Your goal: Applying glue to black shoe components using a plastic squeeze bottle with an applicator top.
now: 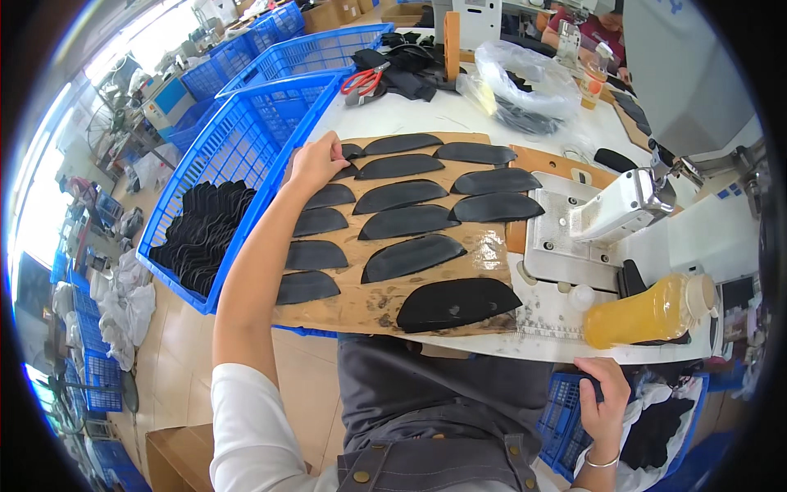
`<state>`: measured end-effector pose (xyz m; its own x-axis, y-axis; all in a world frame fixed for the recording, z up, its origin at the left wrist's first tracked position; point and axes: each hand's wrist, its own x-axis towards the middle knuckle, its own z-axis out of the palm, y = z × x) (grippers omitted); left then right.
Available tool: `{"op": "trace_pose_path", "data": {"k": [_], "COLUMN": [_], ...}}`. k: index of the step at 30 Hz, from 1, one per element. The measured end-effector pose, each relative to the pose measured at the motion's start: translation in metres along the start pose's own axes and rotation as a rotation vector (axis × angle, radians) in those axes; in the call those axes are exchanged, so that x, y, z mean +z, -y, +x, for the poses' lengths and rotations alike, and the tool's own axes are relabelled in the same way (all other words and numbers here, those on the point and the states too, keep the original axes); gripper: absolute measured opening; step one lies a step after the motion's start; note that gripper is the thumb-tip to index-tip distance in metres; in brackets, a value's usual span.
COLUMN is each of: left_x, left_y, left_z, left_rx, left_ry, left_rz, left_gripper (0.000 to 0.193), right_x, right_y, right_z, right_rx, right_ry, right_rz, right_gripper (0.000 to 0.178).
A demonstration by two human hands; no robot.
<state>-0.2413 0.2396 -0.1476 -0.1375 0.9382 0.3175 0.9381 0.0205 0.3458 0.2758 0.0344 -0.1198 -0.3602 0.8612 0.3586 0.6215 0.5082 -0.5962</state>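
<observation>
My left hand (316,166) is at the far left corner of a brown cardboard sheet (489,238), its fingertips pinching a small black curved piece (351,151) that they partly cover. Rows of dark half-moon pieces (413,257) lie flat on the cardboard, most with a smooth face up. Nearest me, one matte black half-moon piece (457,304) sits on the front edge. My right hand (605,403) hangs below the table's front edge at the right, thumb and fingers apart, with nothing visible in it.
A blue basket (220,141) with stacked black pieces (205,234) stands at the left. Red-handled scissors (366,79) lie behind the cardboard. To the right are a sewing machine (623,205) and a bottle of yellow liquid (643,313). A co-worker (602,33) sits beyond.
</observation>
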Motion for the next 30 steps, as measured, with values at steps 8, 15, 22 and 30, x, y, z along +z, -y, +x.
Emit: {"op": "trace_pose_path", "data": {"k": [8, 15, 22, 30], "left_x": [-0.008, -0.025, -0.041, -0.023], "left_y": [-0.008, -0.069, -0.154, -0.145], "left_z": [-0.005, -0.037, -0.152, -0.213], "left_rx": [0.106, 0.29, 0.418, 0.361], "left_ry": [0.076, -0.115, -0.001, -0.175], "left_rz": [0.004, -0.178, -0.377, -0.389], "left_gripper": [0.032, 0.025, 0.021, 0.022], "right_x": [-0.013, -0.021, -0.026, -0.059], "right_y": [0.002, 0.009, 0.009, -0.019], "right_z": [-0.001, 0.026, 0.032, 0.009], "right_rx": [-0.053, -0.441, -0.753, -0.716], "right_ry": [0.019, 0.23, 0.415, -0.214], "right_rz": [-0.154, -0.521, -0.89, -1.193], "right_gripper": [0.02, 0.023, 0.017, 0.016]}}
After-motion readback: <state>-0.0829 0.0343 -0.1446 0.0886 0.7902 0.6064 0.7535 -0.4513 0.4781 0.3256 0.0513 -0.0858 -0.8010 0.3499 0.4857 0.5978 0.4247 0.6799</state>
